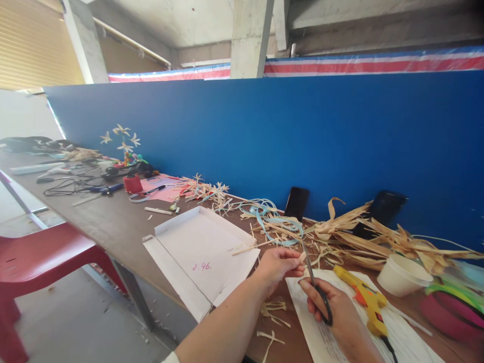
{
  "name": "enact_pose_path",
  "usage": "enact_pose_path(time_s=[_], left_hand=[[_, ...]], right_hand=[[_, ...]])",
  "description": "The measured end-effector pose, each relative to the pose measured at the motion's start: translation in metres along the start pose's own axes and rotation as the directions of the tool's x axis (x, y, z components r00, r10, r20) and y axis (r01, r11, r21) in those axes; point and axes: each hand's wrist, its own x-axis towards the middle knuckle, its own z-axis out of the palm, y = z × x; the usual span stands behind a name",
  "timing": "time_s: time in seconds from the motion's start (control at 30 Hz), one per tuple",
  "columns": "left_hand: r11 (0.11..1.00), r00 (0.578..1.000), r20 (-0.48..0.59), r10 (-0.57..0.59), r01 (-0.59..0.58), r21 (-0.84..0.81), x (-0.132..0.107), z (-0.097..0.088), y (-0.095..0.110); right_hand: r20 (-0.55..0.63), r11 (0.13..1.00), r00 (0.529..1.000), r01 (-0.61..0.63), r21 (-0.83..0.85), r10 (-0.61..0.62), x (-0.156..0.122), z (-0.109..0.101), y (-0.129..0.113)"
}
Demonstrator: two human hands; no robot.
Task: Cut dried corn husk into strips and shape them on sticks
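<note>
My left hand [278, 265] is closed in a pinch on a small strip of dried husk [301, 257] above the brown table [106, 222]. My right hand [328, 305] grips black-handled scissors [315, 285], fingers through the loops, with the blades pointing up at the strip by my left fingertips. Both hands hover over a printed sheet of paper [321, 338]. Cut husk scraps [273, 308] lie on the table below my left wrist.
A flattened white cardboard box [200, 252] lies to the left. A yellow glue gun [366, 300], a white cup [403, 275], a husk pile [378, 237], blue ribbon [264, 212] and two black phones against the blue partition [295, 131] stand right. A red plastic chair [41, 257] sits left.
</note>
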Motion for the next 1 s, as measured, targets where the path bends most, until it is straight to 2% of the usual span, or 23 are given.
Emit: enact_pose_path(time_s=[0.1,0.2,0.33,0.43,0.5,0.73,1.0], left_hand=[[1.000,1.000,0.001,-0.013,0.013,0.019,0.000,0.000,0.000],[1.000,1.000,-0.015,-0.007,0.008,0.023,0.000,0.001,0.000],[1.000,1.000,-0.007,-0.020,0.020,0.015,-0.001,0.001,0.000],[0.998,0.998,0.013,-0.054,0.054,0.029,-0.001,0.000,-0.001],[0.996,0.996,0.036,-0.077,0.075,0.054,-0.002,0.000,-0.002],[0.975,0.975,0.149,-0.166,0.140,0.172,-0.007,0.002,-0.004],[0.948,0.968,0.160,-0.194,0.143,0.285,-0.007,0.002,-0.007]], right_hand=[[-0.004,1.000,1.000,-0.007,-0.001,0.007,-0.001,0.000,-0.001],[-0.059,1.000,0.998,0.015,0.004,-0.015,-0.001,-0.001,-0.001],[-0.212,0.995,0.976,0.060,0.079,-0.042,0.000,-0.005,0.000],[-0.342,0.981,0.938,0.116,0.156,-0.057,0.003,-0.007,0.003],[-0.385,0.969,0.920,0.155,0.192,-0.071,0.005,-0.008,0.005],[-0.362,0.933,0.927,0.209,0.293,-0.094,0.009,-0.009,0.011],[-0.338,0.941,0.931,0.228,0.248,-0.137,0.009,-0.009,0.013]])
